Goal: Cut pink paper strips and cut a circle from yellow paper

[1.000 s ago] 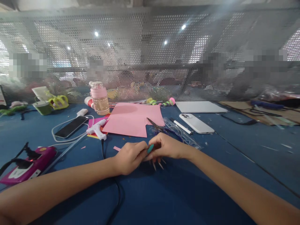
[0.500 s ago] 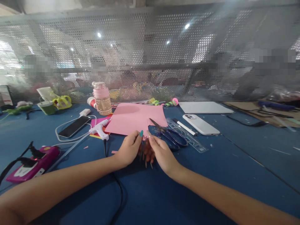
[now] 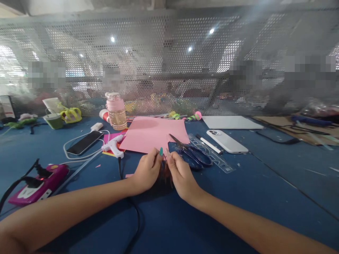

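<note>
My left hand and my right hand meet over the blue table, fingers closed and thumbs up, tips nearly touching. A pinkish bit shows between the thumbs; what they pinch is too small and shaded to name. Just beyond lies a pink sheet of paper with a notch cut in its near right side. Scissors with dark blue handles lie beside my right hand, their blade tip over the paper. A white glue gun rests left of the paper, its black cord passing under my left arm.
On the right are a clear stencil ruler, a white marker, a white phone and a white flat panel. Leftward sit a black phone, a magenta power strip and a pink-lidded bottle. A perforated screen stands behind.
My hands stay together and have shifted slightly, the fingers curling in more beneath the thumbs. The fingers below show less than before. Things on the table lie as they did.
</note>
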Available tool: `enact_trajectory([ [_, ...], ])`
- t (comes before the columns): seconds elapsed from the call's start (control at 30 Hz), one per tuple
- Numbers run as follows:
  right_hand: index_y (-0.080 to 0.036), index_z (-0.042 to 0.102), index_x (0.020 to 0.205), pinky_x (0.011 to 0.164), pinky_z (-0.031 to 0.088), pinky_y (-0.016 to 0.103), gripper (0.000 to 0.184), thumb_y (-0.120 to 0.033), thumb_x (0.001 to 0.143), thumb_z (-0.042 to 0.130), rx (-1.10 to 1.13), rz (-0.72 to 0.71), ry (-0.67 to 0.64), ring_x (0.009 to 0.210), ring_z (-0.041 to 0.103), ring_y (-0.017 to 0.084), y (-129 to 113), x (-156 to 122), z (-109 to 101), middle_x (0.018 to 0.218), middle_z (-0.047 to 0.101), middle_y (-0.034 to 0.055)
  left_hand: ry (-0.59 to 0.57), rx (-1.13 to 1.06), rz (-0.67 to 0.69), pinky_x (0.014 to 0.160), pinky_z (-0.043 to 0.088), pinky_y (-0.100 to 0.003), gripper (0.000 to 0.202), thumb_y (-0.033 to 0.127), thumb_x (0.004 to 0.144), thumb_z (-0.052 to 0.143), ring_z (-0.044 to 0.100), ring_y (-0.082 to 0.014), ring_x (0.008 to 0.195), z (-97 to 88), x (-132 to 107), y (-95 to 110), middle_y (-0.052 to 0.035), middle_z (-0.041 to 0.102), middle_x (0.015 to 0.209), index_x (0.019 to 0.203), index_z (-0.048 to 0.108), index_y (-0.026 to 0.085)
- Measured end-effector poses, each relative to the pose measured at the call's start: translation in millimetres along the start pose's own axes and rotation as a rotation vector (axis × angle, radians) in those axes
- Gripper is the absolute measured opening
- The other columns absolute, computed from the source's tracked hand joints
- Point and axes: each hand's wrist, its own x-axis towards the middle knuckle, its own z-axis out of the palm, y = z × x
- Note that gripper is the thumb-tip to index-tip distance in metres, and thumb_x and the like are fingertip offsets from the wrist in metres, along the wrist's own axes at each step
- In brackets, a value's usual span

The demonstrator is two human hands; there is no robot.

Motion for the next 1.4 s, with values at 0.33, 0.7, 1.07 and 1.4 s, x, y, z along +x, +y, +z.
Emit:
enact_trajectory([
  [0.33,-0.021,0.036,0.066,0.044,0.03,0.022,0.031,-0.044,0.087,0.033,0.114,0.022,-0.086,0.046,0.038,0.01,1.2,2.2,-2.8,0.052,0.039,-0.0054,-0.056,0.011,0.112,0.049,0.03,-0.021,0.017,0.026,0.085,0.029,0.038,-0.0093,0.048,-1.7,-4.5,2.9,0.0051,0.04,0.056,0.07,0.033,0.021],
  [0.7,-0.021,0.037,0.062,0.043,0.03,0.023,0.038,-0.054,0.08,0.043,0.271,0.133,-0.081,0.046,0.034,0.009,-5.3,1.9,-5.6,0.051,0.035,-0.006,-0.071,0.03,0.109,0.049,0.03,-0.022,0.017,0.026,0.085,0.03,0.037,-0.0097,0.048,-3.3,-5.5,3.6,0.0051,0.04,0.055,0.07,0.034,0.021],
  [1.07,-0.02,0.041,0.066,0.038,0.029,0.022,0.042,-0.061,0.077,0.043,0.463,0.206,-0.13,0.041,0.035,0.009,-0.7,2.6,-4.6,0.051,0.038,-0.0057,-0.044,0.043,0.105,0.046,0.03,-0.021,0.018,0.025,0.085,0.029,0.037,-0.009,0.045,-3.7,-5.3,4.2,0.0062,0.04,0.052,0.068,0.034,0.021],
  [1.4,-0.021,0.037,0.063,0.04,0.029,0.022,0.037,-0.051,0.084,0.037,0.187,0.075,-0.137,0.043,0.035,0.009,-1.4,2.2,-8.7,0.049,0.037,-0.0059,-0.056,0.026,0.106,0.047,0.031,-0.021,0.019,0.026,0.085,0.03,0.039,-0.0091,0.046,-3.9,-5.8,4.4,0.0052,0.042,0.053,0.068,0.035,0.021],
])
